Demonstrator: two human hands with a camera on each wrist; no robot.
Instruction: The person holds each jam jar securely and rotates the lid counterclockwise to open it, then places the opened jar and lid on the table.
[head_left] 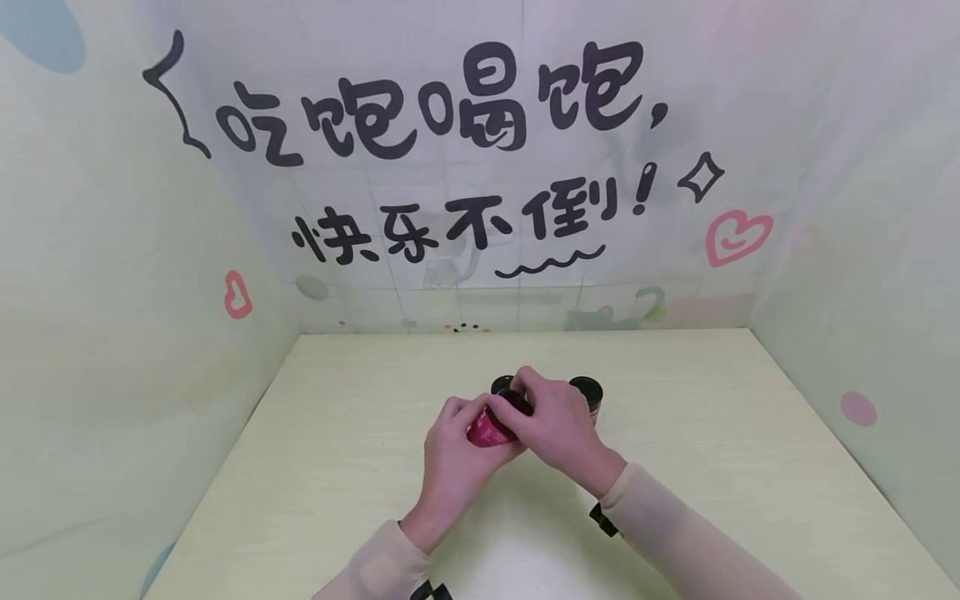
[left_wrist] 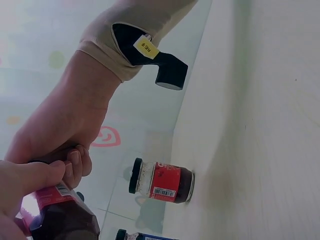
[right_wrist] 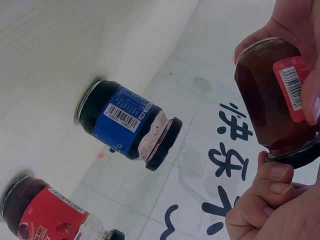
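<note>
My left hand (head_left: 456, 458) holds a glass jar (right_wrist: 265, 100) with dark brown-red contents and a red barcoded label. The jar is tilted and held up over the table, its black lid (right_wrist: 300, 158) turned toward my right hand (head_left: 561, 423). The right hand's curled fingers (right_wrist: 272, 192) grip that lid. In the left wrist view, the left thumb (left_wrist: 42, 176) lies across the jar near its red label. Behind the hands stand a blue-labelled jar (right_wrist: 117, 120) and a red-labelled jar (left_wrist: 165, 182), both with black lids on.
The pale wooden table (head_left: 360, 417) has fabric walls around it. The back wall (head_left: 420, 183) carries large dark lettering. Both standing jars are just beyond the hands, one to each side and partly covered in the head view. Black camera mounts (left_wrist: 171, 72) sit at the sleeves.
</note>
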